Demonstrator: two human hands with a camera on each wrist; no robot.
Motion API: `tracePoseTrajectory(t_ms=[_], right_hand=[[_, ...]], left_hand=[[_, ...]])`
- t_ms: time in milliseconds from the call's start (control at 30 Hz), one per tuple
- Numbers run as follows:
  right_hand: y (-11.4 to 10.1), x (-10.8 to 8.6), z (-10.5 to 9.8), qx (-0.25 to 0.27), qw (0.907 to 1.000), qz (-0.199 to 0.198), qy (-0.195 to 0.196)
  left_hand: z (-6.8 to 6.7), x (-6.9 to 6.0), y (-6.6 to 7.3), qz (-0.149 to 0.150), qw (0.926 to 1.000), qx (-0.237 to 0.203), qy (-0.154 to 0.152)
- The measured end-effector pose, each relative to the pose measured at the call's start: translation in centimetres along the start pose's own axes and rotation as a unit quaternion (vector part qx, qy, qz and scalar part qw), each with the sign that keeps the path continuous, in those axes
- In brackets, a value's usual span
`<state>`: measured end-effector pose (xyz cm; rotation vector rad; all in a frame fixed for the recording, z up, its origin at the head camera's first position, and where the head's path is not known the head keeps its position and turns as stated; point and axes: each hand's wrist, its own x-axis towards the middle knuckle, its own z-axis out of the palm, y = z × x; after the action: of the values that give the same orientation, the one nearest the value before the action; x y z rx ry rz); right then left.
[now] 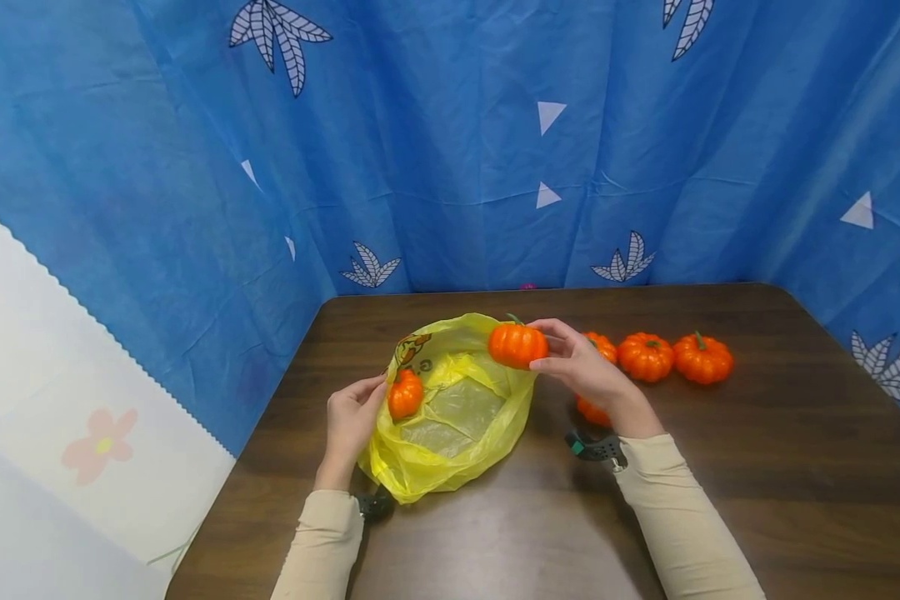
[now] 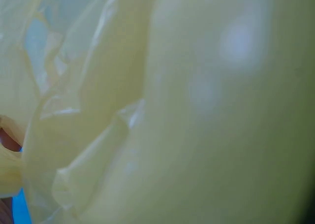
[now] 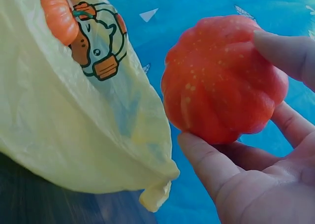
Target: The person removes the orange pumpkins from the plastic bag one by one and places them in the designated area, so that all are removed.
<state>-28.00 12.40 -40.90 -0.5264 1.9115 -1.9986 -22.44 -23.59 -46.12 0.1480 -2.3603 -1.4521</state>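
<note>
A yellow plastic bag (image 1: pixel 450 467) stands with its mouth spread wide on the table. My left hand (image 1: pixel 354 421) pinches the bag's left rim. Just inside that rim is one small orange pumpkin (image 1: pixel 405 394); whether my left fingers also bear it through the plastic, I cannot tell. At the bag's right rim my right hand (image 1: pixel 588 367) holds another orange pumpkin (image 1: pixel 517 345) between thumb and fingers, its green stem upward. The right wrist view shows this ribbed pumpkin (image 3: pixel 221 81) close up, next to the bag's wall (image 3: pixel 98 130). Blurred yellow plastic (image 2: pixel 197 111) fills most of the left wrist view.
Several more pumpkins lie right of the bag: two, the nearer pumpkin (image 1: pixel 645 357) and the farther pumpkin (image 1: pixel 702 358), show well, others are partly behind my right hand. A blue patterned curtain (image 1: pixel 480 167) hangs behind the dark wooden table (image 1: pixel 795 467).
</note>
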Motion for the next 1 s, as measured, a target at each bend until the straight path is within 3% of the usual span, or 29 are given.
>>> tracePoseTrajectory(t_ms=[600,1000], right_hand=[[0.4,-1.2,-2.3,-0.02,0.9997,-0.014,-0.007],[-0.2,-2.5,-3.4,-0.081,0.9922,-0.027,-0.09]], left_hand=[[0.0,0.0,0.1,-0.004,1.0,-0.005,0.001],[0.0,-0.1,0.4,-0.005,1.0,-0.008,0.002]])
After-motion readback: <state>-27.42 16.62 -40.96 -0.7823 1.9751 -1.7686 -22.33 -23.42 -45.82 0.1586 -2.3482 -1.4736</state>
